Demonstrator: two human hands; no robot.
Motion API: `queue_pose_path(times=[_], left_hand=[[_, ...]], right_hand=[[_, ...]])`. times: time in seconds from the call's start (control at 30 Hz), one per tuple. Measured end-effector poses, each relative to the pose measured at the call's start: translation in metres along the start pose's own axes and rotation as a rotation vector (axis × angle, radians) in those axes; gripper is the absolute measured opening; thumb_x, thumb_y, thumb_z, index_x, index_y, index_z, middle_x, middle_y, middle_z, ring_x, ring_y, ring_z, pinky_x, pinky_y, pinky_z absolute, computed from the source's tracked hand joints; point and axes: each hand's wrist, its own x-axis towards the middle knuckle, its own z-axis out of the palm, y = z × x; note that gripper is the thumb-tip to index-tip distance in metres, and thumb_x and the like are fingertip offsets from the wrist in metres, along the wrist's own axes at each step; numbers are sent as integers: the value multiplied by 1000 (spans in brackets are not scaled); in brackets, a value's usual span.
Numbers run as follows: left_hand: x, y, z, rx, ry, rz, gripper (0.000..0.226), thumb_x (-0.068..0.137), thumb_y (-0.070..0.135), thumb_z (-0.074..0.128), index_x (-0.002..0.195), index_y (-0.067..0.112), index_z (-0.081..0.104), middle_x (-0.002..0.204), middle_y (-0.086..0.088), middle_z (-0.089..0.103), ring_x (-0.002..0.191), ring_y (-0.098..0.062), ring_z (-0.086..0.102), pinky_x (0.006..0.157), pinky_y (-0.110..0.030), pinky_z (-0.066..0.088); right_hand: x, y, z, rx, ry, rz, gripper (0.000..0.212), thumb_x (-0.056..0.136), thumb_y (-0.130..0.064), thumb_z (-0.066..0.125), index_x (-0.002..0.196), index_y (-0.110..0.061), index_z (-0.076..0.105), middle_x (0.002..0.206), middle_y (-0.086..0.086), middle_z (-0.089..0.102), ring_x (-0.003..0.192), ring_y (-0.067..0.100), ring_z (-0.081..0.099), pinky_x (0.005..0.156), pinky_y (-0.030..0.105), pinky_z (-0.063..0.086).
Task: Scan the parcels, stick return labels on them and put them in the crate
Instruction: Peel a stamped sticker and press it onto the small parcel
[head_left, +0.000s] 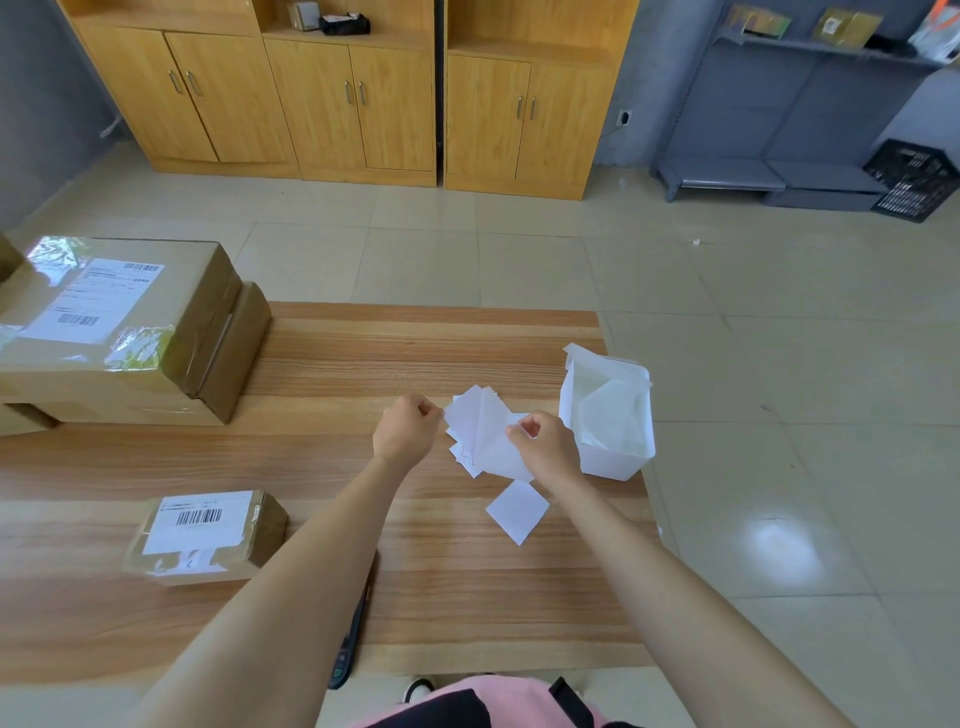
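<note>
While both hands are out over the long wooden desk (363, 364), they pinch a thin white sheet of label paper (488, 436) between them. The left hand (405, 428) nips its top left corner with closed fingers. The right hand (545, 447) nips its right edge the same way. The sheet is just above a small pile of white square labels (467, 415) lying on the desk. One more white square label (518, 510) lies alone a bit nearer to the person. Just right of the pile stands a white plastic box (608, 415) at the desk's right edge. A small brown cardboard parcel with a barcode label (205, 535) sits on the left side of the desk. Farther back on the left is a stack of big brown taped parcels (119, 327). A dark scanner (350, 639) pokes out from under the left arm. A black plastic crate (911, 179) stands on the floor far away on the right.
</note>
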Motion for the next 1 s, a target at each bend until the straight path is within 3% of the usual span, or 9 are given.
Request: queue_pose_path(times=[0.2, 0.33, 0.53, 0.83, 1.0], left_hand=[[1, -2, -1, 22, 32, -27, 19, 89, 20, 48, 90, 8, 63, 80, -5, 65, 80, -27, 64, 65, -29, 42], [1, -5, -2, 27, 45, -44, 19, 89, 20, 48, 91, 9, 63, 86, -6, 67, 86, -29, 65, 67, -30, 42], [2, -9, -5, 47, 55, -64, 16, 90, 20, 47, 89, 11, 60, 81, -5, 63, 78, -27, 60, 66, -30, 42], [1, -14, -4, 88, 82, -87, 13, 89, 19, 47, 90, 14, 59, 85, -4, 62, 79, -26, 58, 67, -29, 41], [0, -13, -5, 118, 106, -119, 11, 89, 19, 46, 87, 16, 57, 83, -3, 60, 76, -26, 56, 65, -28, 39]], right_hand=[[2, 0, -1, -21, 21, 19, 15, 90, -28, 53, 94, -14, 58, 98, -3, 61, 93, 20, 58, 86, 36, 44], [3, 2, 0, -41, 37, 33, 12, 90, -27, 52, 88, -16, 54, 99, -1, 61, 89, 20, 57, 86, 37, 44], [2, 4, 0, -49, 58, 43, 13, 90, -26, 52, 87, -14, 55, 100, 0, 62, 88, 20, 57, 85, 36, 43], [0, 8, -2, -42, 67, 75, 17, 91, -27, 50, 97, -13, 58, 90, -5, 58, 87, 18, 55, 90, 39, 45], [-1, 12, -5, -46, 78, 92, 13, 90, -25, 50, 90, -14, 57, 83, -6, 57, 86, 22, 58, 89, 41, 47]])
